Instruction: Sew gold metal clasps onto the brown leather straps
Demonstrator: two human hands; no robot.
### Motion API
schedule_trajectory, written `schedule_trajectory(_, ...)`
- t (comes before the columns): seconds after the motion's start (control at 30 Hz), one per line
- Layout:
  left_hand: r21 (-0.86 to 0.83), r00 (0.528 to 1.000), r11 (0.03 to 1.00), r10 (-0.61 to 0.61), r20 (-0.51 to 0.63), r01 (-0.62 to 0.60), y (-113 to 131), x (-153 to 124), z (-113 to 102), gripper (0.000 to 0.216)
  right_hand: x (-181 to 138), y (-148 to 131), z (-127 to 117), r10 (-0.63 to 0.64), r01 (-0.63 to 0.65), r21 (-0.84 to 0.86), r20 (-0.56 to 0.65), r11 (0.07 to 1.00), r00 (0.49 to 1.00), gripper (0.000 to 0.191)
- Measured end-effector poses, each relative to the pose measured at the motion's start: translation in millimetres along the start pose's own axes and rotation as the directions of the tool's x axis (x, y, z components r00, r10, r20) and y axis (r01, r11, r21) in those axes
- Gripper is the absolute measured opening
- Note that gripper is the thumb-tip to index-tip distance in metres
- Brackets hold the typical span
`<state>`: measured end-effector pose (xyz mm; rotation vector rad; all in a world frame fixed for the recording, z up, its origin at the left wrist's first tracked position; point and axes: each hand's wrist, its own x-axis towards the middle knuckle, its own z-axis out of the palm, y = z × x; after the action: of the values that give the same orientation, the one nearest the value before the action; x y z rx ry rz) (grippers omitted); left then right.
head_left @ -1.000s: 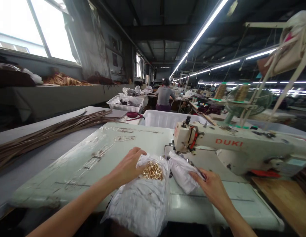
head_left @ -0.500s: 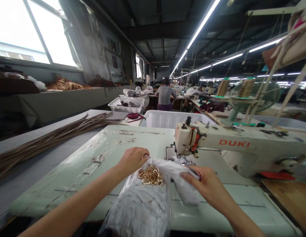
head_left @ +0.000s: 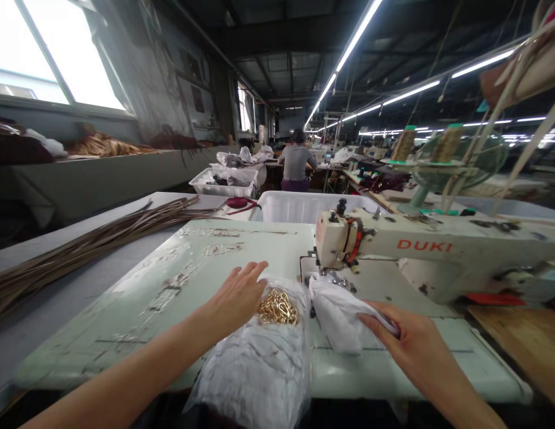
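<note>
A large white plastic bag (head_left: pixel 259 363) hangs over the front edge of the sewing table, its mouth showing a heap of gold metal clasps (head_left: pixel 278 308). My left hand (head_left: pixel 235 296) lies at the bag's left rim with its fingers stretched out flat, holding nothing. A smaller white bag (head_left: pixel 337 313) sits just right of the clasps, in front of the needle. My right hand (head_left: pixel 415 345) is closed on that smaller bag's right end.
A cream DUKI sewing machine (head_left: pixel 420 253) fills the right of the pale green table (head_left: pixel 170 280). A bundle of brown strips (head_left: pixel 89 244) lies on the grey table at left. White bins (head_left: pixel 299 205) stand behind. A person (head_left: pixel 297 167) sits far ahead.
My left hand has let go of the big bag's rim and spread flat. My right hand has pulled the smaller bag to the right, away from the clasps.
</note>
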<state>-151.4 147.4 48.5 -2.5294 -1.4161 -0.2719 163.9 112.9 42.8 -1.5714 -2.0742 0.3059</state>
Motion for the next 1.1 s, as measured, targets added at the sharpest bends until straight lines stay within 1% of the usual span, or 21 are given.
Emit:
schedule_trajectory(0.03, 0.004, 1.000, 1.000, 0.014, 0.002, -0.014, -0.5, 1.3, 0.8, 0.020, -2.6, 8.2, 7.8, 0.000, -0.002, -0.079, -0.028, 0.997, 1.000, 0.034)
schedule_trajectory(0.1, 0.004, 0.999, 0.999, 0.041, 0.006, -0.041, -2.0, 3.9, 2.0, 0.020, -6.7, 26.7, 24.9, 0.003, -0.010, -0.199, -0.033, 0.980, 0.999, 0.033)
schedule_trajectory(0.13, -0.003, 0.998, 0.999, 0.054, 0.010, -0.054, -2.9, 4.9, 2.6, 0.019, -7.9, 35.2, 32.3, 0.009, -0.012, -0.223, -0.014, 0.975, 1.000, 0.032)
schedule_trajectory(0.2, -0.024, 0.997, 0.997, 0.080, 0.015, -0.080, -4.2, 6.1, 4.2, 0.017, -8.4, 46.0, 41.4, 0.024, -0.021, -0.212, 0.013, 0.977, 1.000, 0.029)
schedule_trajectory(0.27, -0.025, 0.995, 0.995, 0.101, 0.003, -0.101, -4.1, 6.4, 6.2, 0.015, -7.7, 44.9, 42.1, 0.041, -0.045, -0.191, -0.026, 0.981, 0.999, 0.029)
schedule_trajectory(0.33, 0.002, 0.994, 0.994, 0.109, -0.009, -0.109, -2.2, 6.3, 8.1, 0.017, -7.1, 32.0, 38.8, 0.036, -0.053, -0.182, -0.096, 0.982, 0.995, 0.031)
schedule_trajectory(0.4, 0.037, 0.995, 0.994, 0.102, -0.011, -0.102, 0.9, 6.4, 9.4, 0.019, -6.3, 13.9, 37.2, -0.004, -0.015, -0.169, -0.112, 0.986, 0.994, 0.032)
schedule_trajectory(0.5, 0.066, 0.995, 0.994, 0.091, -0.032, -0.089, 5.4, 6.6, 10.5, 0.019, -2.1, -4.4, 42.4, -0.069, 0.068, -0.151, 0.002, 0.986, 0.998, 0.025)
schedule_trajectory(0.57, 0.073, 0.995, 0.994, 0.091, -0.051, -0.087, 6.8, 6.8, 11.4, 0.019, 3.4, -5.1, 46.8, -0.076, 0.087, -0.148, 0.079, 0.985, 0.994, 0.020)
schedule_trajectory(0.63, 0.076, 0.993, 0.992, 0.101, -0.054, -0.096, 6.2, 7.4, 12.9, 0.019, 9.5, -1.2, 47.7, -0.071, 0.088, -0.160, 0.110, 0.983, 0.991, 0.019)
schedule_trajectory(0.7, 0.072, 0.992, 0.990, 0.121, -0.043, -0.118, 3.5, 8.5, 14.7, 0.019, 14.4, -1.0, 43.8, -0.060, 0.072, -0.176, 0.070, 0.982, 0.996, 0.020)
schedule_trajectory(0.77, 0.057, 0.988, 0.988, 0.146, -0.047, -0.143, -0.5, 10.0, 16.4, 0.018, 17.9, -10.1, 37.0, -0.074, 0.074, -0.136, 0.007, 0.988, 0.997, 0.018)
schedule_trajectory(0.83, 0.034, 0.983, 0.986, 0.168, -0.076, -0.166, -4.7, 11.6, 17.2, 0.018, 21.5, -27.9, 31.1, -0.132, 0.131, -0.037, -0.023, 0.991, 0.991, 0.017)
schedule_trajectory(0.87, 0.023, 0.980, 0.985, 0.175, -0.092, -0.173, -6.4, 12.2, 17.2, 0.018, 24.1, -38.6, 29.5, -0.177, 0.177, 0.015, -0.013, 0.984, 0.984, 0.016)
schedule_trajectory(0.93, 0.010, 0.976, 0.982, 0.186, -0.112, -0.186, -8.6, 12.5, 16.3, 0.018, 32.1, -59.1, 30.3, -0.286, 0.281, 0.093, 0.042, 0.955, 0.957, 0.017)
schedule_trajectory(1.0, 0.008, 0.972, 0.981, 0.196, -0.128, -0.196, -9.0, 10.9, 14.4, 0.018, 43.8, -74.4, 35.8, -0.376, 0.365, 0.114, 0.111, 0.924, 0.920, 0.018)
schedule_trajectory(1.03, 0.007, 0.969, 0.979, 0.202, -0.143, -0.203, -8.8, 9.2, 13.3, 0.017, 50.4, -79.5, 39.8, -0.403, 0.392, 0.097, 0.153, 0.915, 0.902, 0.019)
schedule_trajectory(1.1, 0.008, 0.960, 0.976, 0.218, -0.174, -0.220, -7.9, 4.8, 10.9, 0.017, 63.1, -85.3, 48.8, -0.403, 0.412, 0.017, 0.249, 0.911, 0.881, 0.020)
